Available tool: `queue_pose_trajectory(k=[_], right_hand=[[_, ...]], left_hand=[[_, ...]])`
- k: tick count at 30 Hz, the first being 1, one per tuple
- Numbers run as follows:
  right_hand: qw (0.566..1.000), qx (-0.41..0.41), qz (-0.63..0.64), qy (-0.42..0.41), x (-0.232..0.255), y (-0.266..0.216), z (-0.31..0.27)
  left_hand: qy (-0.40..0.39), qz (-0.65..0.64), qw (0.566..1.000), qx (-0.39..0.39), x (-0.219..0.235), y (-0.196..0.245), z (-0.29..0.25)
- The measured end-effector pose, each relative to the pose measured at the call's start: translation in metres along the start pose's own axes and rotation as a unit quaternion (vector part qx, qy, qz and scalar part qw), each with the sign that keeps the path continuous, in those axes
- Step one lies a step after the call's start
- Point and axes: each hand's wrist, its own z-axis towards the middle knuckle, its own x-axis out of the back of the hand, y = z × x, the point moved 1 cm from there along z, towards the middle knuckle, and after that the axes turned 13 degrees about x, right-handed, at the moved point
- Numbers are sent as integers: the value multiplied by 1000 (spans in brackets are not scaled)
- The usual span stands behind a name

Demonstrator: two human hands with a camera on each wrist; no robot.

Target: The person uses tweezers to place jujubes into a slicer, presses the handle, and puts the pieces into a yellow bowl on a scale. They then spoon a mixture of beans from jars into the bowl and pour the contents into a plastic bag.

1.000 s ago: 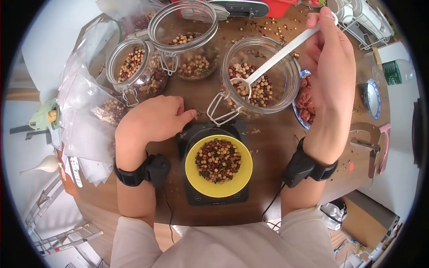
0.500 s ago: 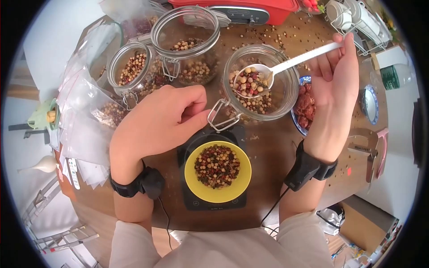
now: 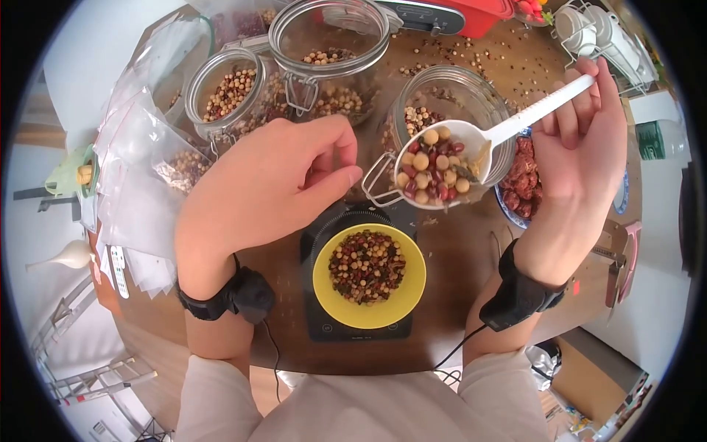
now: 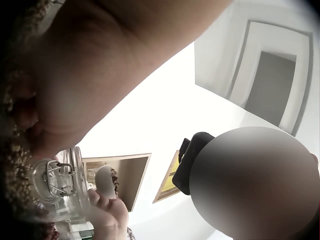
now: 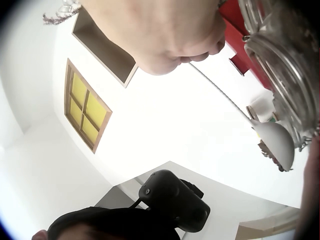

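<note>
My right hand [image 3: 585, 151] pinches the end of a long white spoon [image 3: 541, 110], held out to the left. Its deep bowl is heaped with mixed dried beans [image 3: 434, 168] and overlaps the front rim of an open glass clip-top jar [image 3: 475, 107]. Seen from below in the right wrist view, the spoon [image 5: 276, 142] hangs in the air beside glass jars. My left hand [image 3: 269, 180] hovers left of that jar's wire clasp, fingers loosely bent and holding nothing. Below, a yellow bowl [image 3: 325, 298] of similar mix sits on a black scale [image 3: 317, 324].
Two more open jars, a small one [image 3: 193, 99] and a big one [image 3: 274, 37], stand at the back left. Plastic bags [image 3: 129, 169] line the left edge. A blue-rimmed plate of reddish lumps [image 3: 521, 180] lies behind my right wrist. Beans are scattered near a red appliance [image 3: 486, 16].
The spoon has come up out of the jar loaded with beans and moved toward the jar's front rim. My left hand has lifted and moved toward the jar's clasp, now just left of it.
</note>
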Motion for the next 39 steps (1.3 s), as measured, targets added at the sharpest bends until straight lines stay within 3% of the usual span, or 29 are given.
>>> queue_pose_trajectory(k=[7, 11, 15, 19, 22, 25, 27, 30, 33, 39], right_hand=[[986, -75, 48, -141, -7, 5, -10], [988, -91, 35, -117, -18, 0, -20], [976, -116, 56, -174, -27, 0, -29], [977, -97, -64, -177, -37, 0, -37], [962, -84, -91, -243, -39, 0, -42], [966, -92, -60, -233, -38, 2, -47], [957, -40, -135, -253, -58, -3, -61], [966, -57, -102, -232, -36, 16, -54], [939, 39, -180, -290, -56, 5, -71], [934, 63, -209, -281, -54, 7, -78]], left_hand=[[56, -32, 998, -21, 2, -5, 1], [80, -52, 995, -24, 5, -3, -1], [95, -50, 994, -20, 7, 1, -3], [93, -50, 993, -45, 6, -3, -3], [92, -53, 993, -44, 7, -3, -3], [97, -49, 993, -42, 7, -3, -4], [98, -48, 993, -48, 8, -4, -4], [94, -48, 993, -42, 9, -3, -3], [87, -46, 994, -42, 8, -3, -3], [99, -45, 992, -57, 7, -5, -1]])
